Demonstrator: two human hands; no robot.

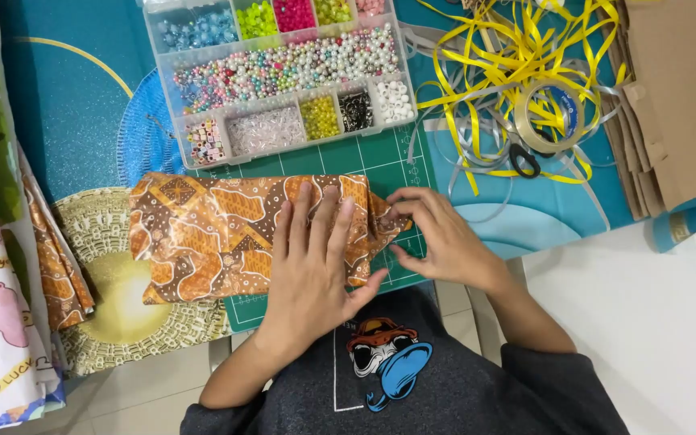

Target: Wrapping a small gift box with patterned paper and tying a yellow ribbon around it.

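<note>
Your left hand (312,266) lay flat, open, pinning the light, slippery wrapped parcel (235,235); your right hand (437,234) pinched its crisp end fold near the surface's front edge.

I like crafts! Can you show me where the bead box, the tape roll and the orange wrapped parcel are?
bead box (271,68), head view, on the long middle compartment of mixed beads.
tape roll (525,129), head view, on its clear left edge.
orange wrapped parcel (203,234), head view, on its patterned top, left of the hands.
</note>
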